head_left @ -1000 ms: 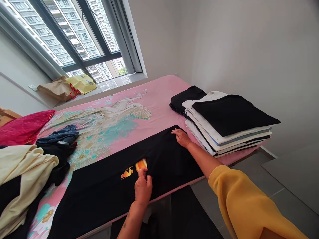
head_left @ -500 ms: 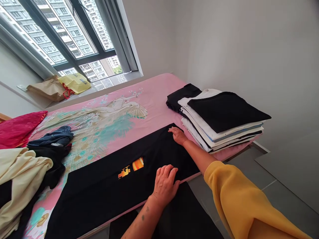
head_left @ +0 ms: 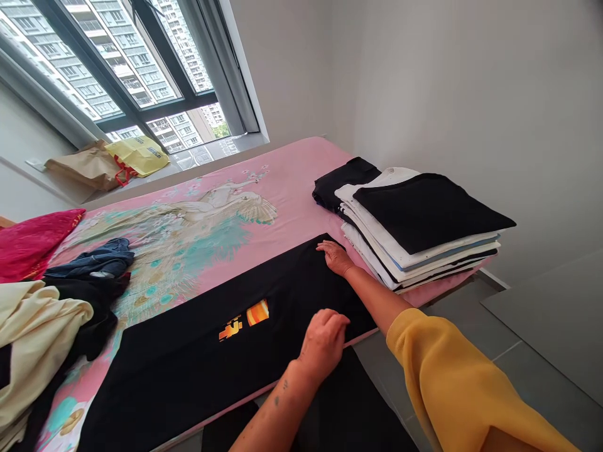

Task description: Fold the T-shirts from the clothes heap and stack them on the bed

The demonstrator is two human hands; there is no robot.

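Note:
A black T-shirt [head_left: 179,351] with an orange and yellow print lies spread in a long folded strip along the near edge of the bed. At its far right end my right hand [head_left: 333,256] rests on the cloth, fingers stretched out and lying flat near the corner. My left hand [head_left: 324,342] is over the shirt's near edge, right of the print. Its fingers are curled together, and their tips are hidden, so I cannot see whether cloth is between them. Just beyond my right hand stands a stack of folded clothes [head_left: 372,251], topped by a black piece.
The pink bedsheet [head_left: 296,188] has a peacock pattern. At the left lie crumpled cream clothes [head_left: 51,339], dark garments [head_left: 101,260] and a red cushion [head_left: 38,242]. Paper bag [head_left: 87,166] and yellow bag [head_left: 141,154] sit on the windowsill. Grey floor [head_left: 471,314] lies at right.
My left hand has moved slightly right, and its fingers have curled in from a looser, more spread pose. My right hand stays at the shirt's far end. The view has shifted slightly.

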